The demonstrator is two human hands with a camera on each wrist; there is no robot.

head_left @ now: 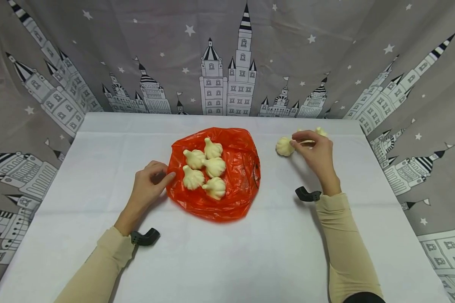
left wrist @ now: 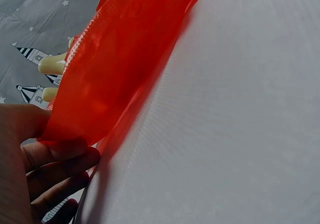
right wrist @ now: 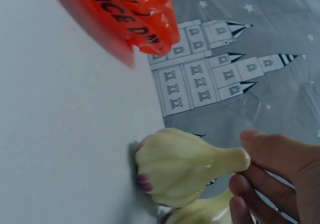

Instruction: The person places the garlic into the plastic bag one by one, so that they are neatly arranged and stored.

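Observation:
A red plastic bag (head_left: 235, 206) lies spread on the table, with several garlic bulbs (head_left: 193, 179) grouped on its left half. My left hand (head_left: 148, 185) pinches the bag's left edge between thumb and fingers; the left wrist view shows the film (left wrist: 115, 73) raised there. Off to the right, my right hand (head_left: 316, 153) pinches the stem of another garlic bulb (right wrist: 175, 166), whose round base sits at the tabletop. Purple streaks mark that base. More bulbs, such as the one (head_left: 320, 131) behind my right hand, are partly hidden by it.
A white cloth covers the table (head_left: 273, 261). Behind its far edge hangs a grey curtain (head_left: 288, 42) printed with castles and stars. Black wrist mounts (head_left: 145, 237) stick out from both sleeves. Black lettering shows on the bag's right side.

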